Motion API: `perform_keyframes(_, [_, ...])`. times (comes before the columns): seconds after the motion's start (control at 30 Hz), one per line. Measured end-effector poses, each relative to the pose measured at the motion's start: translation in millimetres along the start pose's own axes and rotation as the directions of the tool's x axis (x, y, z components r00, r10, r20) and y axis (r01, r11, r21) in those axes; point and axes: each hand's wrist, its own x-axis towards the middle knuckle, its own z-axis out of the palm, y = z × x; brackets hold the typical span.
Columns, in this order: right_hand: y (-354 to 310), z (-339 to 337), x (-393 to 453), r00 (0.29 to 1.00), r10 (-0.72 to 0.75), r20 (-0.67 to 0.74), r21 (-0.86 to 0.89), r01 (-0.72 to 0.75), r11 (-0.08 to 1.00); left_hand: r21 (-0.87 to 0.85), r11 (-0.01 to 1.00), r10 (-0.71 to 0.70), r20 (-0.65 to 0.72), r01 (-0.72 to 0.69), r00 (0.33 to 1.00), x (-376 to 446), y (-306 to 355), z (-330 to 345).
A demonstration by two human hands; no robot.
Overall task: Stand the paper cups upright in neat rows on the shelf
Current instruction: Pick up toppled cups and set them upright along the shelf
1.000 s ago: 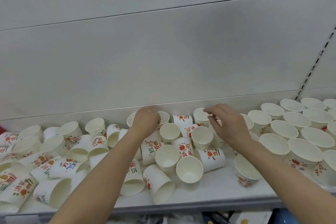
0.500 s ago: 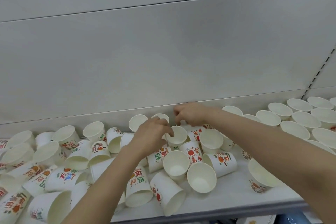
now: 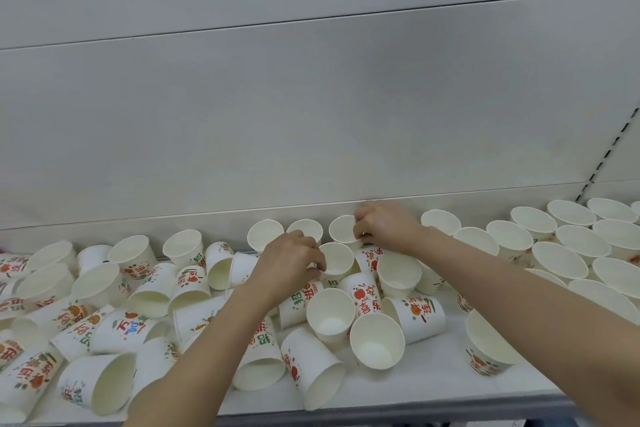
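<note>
Here we see the left hand (image 3: 289, 262) pinching the rim of one upright cup (image 3: 336, 262), while the right hand (image 3: 382, 227) pinches a second cup (image 3: 343, 228) at the shelf's (image 3: 433, 378) back edge. Toward the right end, the upright cups (image 3: 571, 246) already stand in rows. Across the middle and left end, the toppled cups (image 3: 145, 295) lie in disorder; we judge most work remains.
</note>
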Motion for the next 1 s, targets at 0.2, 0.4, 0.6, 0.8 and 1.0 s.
perform_keyframes(0.2, [-2, -4, -18, 0.984, 0.071, -0.162, 0.188, -0.04, 0.981, 0.037, 0.999, 0.013, -0.034, -0.011, 0.999, -1, -3, 0])
perform_keyframes(0.4, [-16, -9, -34, 0.985, -0.161, 0.062, 0.185, 0.147, 0.972, 0.072, 0.997, 0.01, -0.039, -0.007, 0.999, 0, -2, 0])
perform_keyframes(0.6, [-20, -18, -21, 0.968, -0.197, 0.156, 0.006, 0.198, 0.98, 0.083, 0.996, 0.021, -0.045, -0.017, 0.999, 0, -2, 0])
perform_keyframes(0.8, [-7, -24, -17, 0.967, -0.197, 0.164, -0.044, 0.207, 0.977, 0.048, 0.999, -0.014, -0.058, 0.017, 0.998, -3, 2, -3])
perform_keyframes(1.0, [-1, -16, -39, 0.986, -0.155, -0.057, 0.104, 0.161, 0.982, -0.103, 0.994, -0.062, -0.133, 0.048, 0.989, -3, 26, -12])
